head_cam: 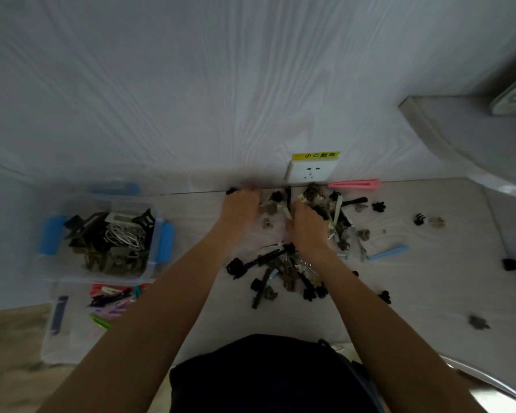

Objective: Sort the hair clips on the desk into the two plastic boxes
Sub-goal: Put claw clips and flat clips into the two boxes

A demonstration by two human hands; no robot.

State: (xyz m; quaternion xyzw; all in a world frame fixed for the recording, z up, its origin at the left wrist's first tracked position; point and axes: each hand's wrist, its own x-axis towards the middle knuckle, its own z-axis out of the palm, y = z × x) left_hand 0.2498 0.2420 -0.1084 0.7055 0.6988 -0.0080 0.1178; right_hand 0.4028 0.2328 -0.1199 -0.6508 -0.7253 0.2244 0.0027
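Note:
A pile of hair clips (283, 263), mostly black, brown and cream, lies on the pale desk (414, 281) in front of me. My left hand (241, 205) is at the pile's far left by the wall, blurred, with its fingers curled down and a small black clip (231, 191) at its tips. My right hand (308, 226) presses into the pile's middle, its fingers closed among clips, and a cream clip (287, 213) sticks out beside its thumb. A clear box with blue latches (158, 234) on the left holds dark and metal clips. Nearer me, a second clear box (57, 344) holds coloured clips.
A long pink clip (355, 183) lies against the wall under a white socket (312, 172). A light blue clip (390, 252) and scattered small claw clips (510, 264) lie to the right. A grey shelf (459, 129) juts out at upper right.

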